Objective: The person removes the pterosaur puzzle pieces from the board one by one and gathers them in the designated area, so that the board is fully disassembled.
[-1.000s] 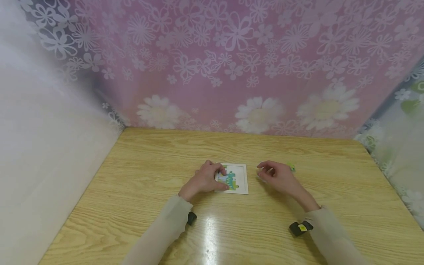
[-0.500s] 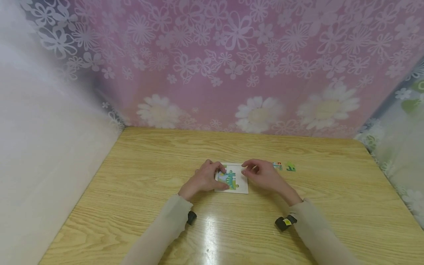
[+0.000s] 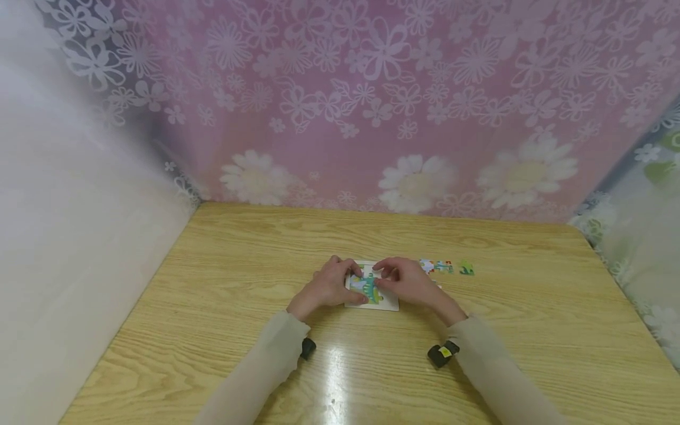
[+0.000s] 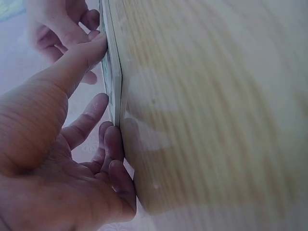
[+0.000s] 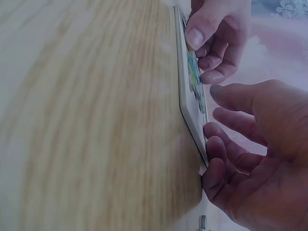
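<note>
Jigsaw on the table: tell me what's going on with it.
A person is working on a jigsaw in a white tray. The left hand holds the tray's left side, while the right hand is over its right side; whether it pinches a piece is hard to tell. Some joined pieces lie in the tray, part of which is bare, and loose pieces lie to its right.

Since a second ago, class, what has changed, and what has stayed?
The right hand has moved left, from beside the frame to over it, uncovering loose pieces. Whether it holds one, I can't tell. The left hand and frame stayed put.
</note>
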### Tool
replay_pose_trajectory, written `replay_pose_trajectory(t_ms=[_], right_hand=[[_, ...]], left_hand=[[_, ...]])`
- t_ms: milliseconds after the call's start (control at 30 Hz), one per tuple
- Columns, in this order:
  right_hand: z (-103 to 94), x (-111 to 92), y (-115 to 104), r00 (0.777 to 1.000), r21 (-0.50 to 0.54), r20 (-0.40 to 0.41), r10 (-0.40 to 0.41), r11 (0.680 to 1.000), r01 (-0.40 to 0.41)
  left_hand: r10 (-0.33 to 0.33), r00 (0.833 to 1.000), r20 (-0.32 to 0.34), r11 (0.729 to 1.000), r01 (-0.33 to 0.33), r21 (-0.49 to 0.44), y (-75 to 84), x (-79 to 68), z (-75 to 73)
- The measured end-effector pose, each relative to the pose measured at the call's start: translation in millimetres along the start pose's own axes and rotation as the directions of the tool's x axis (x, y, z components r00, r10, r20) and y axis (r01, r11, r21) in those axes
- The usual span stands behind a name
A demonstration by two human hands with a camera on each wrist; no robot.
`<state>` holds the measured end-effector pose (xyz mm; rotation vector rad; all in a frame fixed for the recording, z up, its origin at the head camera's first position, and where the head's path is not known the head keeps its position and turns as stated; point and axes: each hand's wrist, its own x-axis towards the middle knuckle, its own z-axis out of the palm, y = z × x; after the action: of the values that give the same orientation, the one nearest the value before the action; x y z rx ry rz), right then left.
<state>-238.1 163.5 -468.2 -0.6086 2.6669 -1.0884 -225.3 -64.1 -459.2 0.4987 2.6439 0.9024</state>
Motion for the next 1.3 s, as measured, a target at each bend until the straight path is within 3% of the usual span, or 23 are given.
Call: replay_pose_trajectory(t_ms=[167,400,900,1300], right_hand=[[0.3,2.2,-2.8,0.999,-0.043,0.035,0.01,0.999,-0.009],[5.2,5.1,-7.1,1.0,-0.091,0.018,-0.003,0.996,0.004],[7.6,10.3,-13.8,0.995,-0.036,0.029,0.097,0.995,-0.096],[7.7,13.0,-14.1,0.994,-0.034,0.02,0.108,0.994,-0.108]], left_hand=[[-0.003,1.0,0.005,1.0,0.003,0.0,-0.2,0.0,0.1],[-0.013,1.0,0.01,1.0,0.013,-0.004,-0.9,0.1,0.2],[-0.003,1.0,0.006,1.0,0.003,-0.005,-0.1,-0.2,1.1],[0.021,1.0,-0.002,1.0,-0.021,0.011,-1.3,3.5,1.8]])
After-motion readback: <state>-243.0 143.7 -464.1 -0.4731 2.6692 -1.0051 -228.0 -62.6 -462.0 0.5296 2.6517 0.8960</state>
